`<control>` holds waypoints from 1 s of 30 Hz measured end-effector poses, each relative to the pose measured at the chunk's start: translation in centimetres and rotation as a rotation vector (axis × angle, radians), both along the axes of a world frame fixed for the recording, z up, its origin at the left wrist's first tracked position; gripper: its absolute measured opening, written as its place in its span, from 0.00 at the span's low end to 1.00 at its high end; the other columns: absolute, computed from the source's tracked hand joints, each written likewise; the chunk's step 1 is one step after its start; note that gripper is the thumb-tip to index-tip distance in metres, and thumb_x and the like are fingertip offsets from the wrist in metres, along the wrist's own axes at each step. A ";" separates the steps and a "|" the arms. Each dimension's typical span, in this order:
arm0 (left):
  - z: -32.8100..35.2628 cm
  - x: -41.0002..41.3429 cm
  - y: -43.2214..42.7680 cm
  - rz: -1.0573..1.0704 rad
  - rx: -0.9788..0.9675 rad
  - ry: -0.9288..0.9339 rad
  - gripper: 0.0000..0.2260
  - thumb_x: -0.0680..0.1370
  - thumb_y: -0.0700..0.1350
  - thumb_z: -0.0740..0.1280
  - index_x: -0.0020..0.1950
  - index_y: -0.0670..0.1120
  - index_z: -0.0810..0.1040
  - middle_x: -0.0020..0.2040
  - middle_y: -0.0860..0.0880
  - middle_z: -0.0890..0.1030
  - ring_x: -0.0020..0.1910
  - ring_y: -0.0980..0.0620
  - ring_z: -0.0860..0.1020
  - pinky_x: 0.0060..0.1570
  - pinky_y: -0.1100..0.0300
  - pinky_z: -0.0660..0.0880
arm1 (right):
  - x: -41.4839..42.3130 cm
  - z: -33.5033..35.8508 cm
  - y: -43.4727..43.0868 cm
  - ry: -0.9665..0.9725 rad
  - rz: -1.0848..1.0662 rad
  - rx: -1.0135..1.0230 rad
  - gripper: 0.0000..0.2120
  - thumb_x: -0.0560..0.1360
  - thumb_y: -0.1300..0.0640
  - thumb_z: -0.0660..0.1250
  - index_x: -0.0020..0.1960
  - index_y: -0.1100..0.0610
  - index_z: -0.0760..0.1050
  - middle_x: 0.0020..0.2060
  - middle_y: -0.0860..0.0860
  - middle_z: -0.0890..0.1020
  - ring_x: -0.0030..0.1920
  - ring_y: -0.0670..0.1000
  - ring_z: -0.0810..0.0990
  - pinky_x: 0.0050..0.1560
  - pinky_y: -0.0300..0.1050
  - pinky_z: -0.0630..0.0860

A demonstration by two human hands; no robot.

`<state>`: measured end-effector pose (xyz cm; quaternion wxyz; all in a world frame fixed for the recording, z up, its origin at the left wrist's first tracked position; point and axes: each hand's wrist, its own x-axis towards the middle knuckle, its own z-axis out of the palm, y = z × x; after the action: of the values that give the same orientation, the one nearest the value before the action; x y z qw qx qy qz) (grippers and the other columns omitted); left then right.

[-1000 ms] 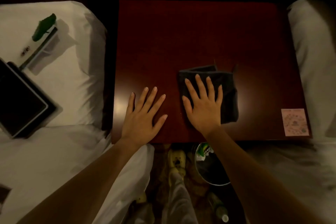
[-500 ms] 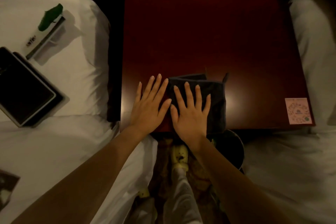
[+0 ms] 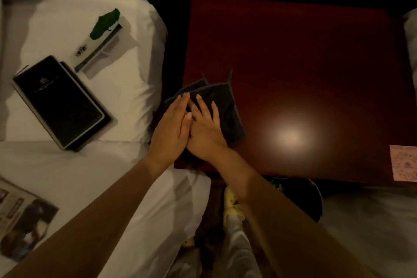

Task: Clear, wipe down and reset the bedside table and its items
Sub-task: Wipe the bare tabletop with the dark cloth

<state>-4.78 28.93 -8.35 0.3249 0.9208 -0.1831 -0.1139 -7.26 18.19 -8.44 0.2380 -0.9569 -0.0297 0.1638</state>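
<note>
The dark red wooden bedside table point(image 3: 293, 63) fills the upper right of the head view, with a lamp glare near its front. A folded dark grey cloth point(image 3: 228, 108) lies at its front left corner and hangs slightly over the left edge. My right hand point(image 3: 206, 135) presses flat on the cloth, fingers spread. My left hand point(image 3: 169, 133) lies flat beside it with fingers together. It touches the right hand's thumb side, and its fingertips rest on the cloth's left part.
A black folder point(image 3: 61, 104) and a white card with a green item point(image 3: 99, 36) lie on the left bed's pillow. A magazine point(image 3: 20, 216) sits lower left. A pink card point(image 3: 404, 162) is on the table's front right corner. A dark bin point(image 3: 302, 196) stands below the front edge.
My right hand has slid the cloth leftwards along the front edge to the left corner. My left hand has closed up against the right hand, onto the cloth.
</note>
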 end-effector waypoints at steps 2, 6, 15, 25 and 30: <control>0.0 -0.5 0.5 0.016 0.006 0.062 0.26 0.81 0.55 0.50 0.76 0.44 0.57 0.76 0.47 0.60 0.76 0.51 0.58 0.72 0.62 0.54 | 0.5 0.9 -3.2 0.035 0.073 0.112 0.29 0.79 0.49 0.56 0.76 0.51 0.49 0.78 0.51 0.46 0.77 0.51 0.41 0.76 0.51 0.40; -0.5 -2.7 0.2 -0.075 0.230 -0.001 0.32 0.76 0.58 0.61 0.74 0.41 0.61 0.75 0.47 0.57 0.76 0.47 0.56 0.73 0.56 0.55 | -0.5 1.4 -5.9 0.028 0.067 0.057 0.32 0.76 0.50 0.65 0.76 0.52 0.55 0.77 0.49 0.54 0.77 0.50 0.49 0.75 0.47 0.49; 1.9 -6.7 1.3 0.085 0.272 -0.048 0.21 0.58 0.32 0.79 0.50 0.36 0.83 0.48 0.39 0.85 0.44 0.42 0.85 0.38 0.49 0.82 | -4.8 2.8 -1.0 -0.105 0.049 0.001 0.14 0.65 0.60 0.74 0.51 0.58 0.81 0.47 0.52 0.84 0.47 0.53 0.83 0.52 0.42 0.80; 11.4 -6.6 7.8 0.414 0.337 0.052 0.13 0.76 0.49 0.66 0.59 0.46 0.78 0.52 0.45 0.83 0.49 0.47 0.81 0.48 0.58 0.75 | 0.2 11.2 4.5 0.144 0.319 0.225 0.18 0.77 0.59 0.60 0.67 0.55 0.71 0.61 0.55 0.78 0.62 0.55 0.72 0.61 0.44 0.68; 16.2 -3.5 11.8 0.703 0.163 -0.115 0.15 0.77 0.49 0.64 0.62 0.49 0.76 0.56 0.47 0.82 0.54 0.46 0.79 0.52 0.57 0.73 | 5.6 16.5 9.3 0.023 0.441 0.291 0.18 0.77 0.60 0.61 0.67 0.56 0.71 0.58 0.60 0.78 0.59 0.59 0.75 0.61 0.48 0.69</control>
<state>-8.29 40.72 7.80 0.2588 0.9553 0.1364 0.0425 -1.64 27.49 8.02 0.3321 -0.8810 -0.2582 0.2166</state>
